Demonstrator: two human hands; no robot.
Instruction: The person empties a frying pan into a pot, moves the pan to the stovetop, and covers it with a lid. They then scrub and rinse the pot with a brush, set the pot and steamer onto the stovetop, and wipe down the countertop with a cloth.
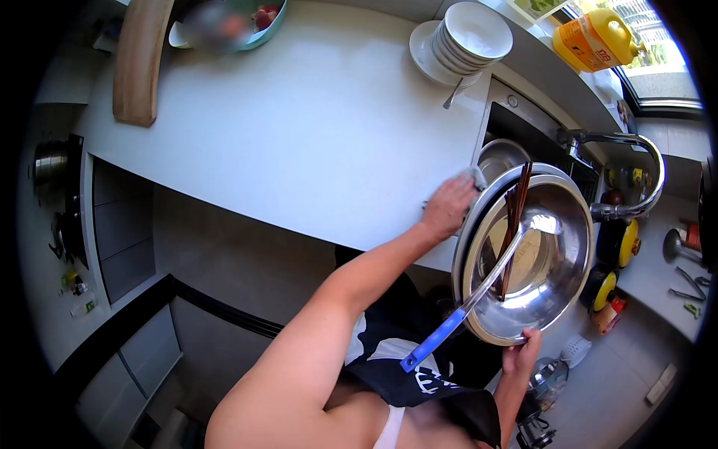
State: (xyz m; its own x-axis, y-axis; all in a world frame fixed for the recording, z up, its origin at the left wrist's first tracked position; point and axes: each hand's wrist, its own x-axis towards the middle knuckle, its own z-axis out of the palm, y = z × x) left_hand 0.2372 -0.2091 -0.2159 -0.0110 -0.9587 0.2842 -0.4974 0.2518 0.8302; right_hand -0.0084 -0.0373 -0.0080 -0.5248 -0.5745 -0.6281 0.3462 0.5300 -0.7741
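Observation:
My left hand (449,206) is pressed to the white counter by the sink edge, its fingers over a small grey cloth (476,177). My right hand (522,352) grips the near rim of a stainless steel basin (572,254), which sits within another metal basin (461,258) and is held over the sink side. Inside it lie several dark chopsticks (514,224) and a ladle with a blue handle (434,340); the handle sticks out over the rim toward my body.
Stacked white bowls (475,37) stand on a plate at the back, with a spoon (452,93) beside them. A chrome faucet (658,176) arches right of the basins. Further off are a yellow jug (594,41), a wooden board (138,67) and a teal bowl (273,30).

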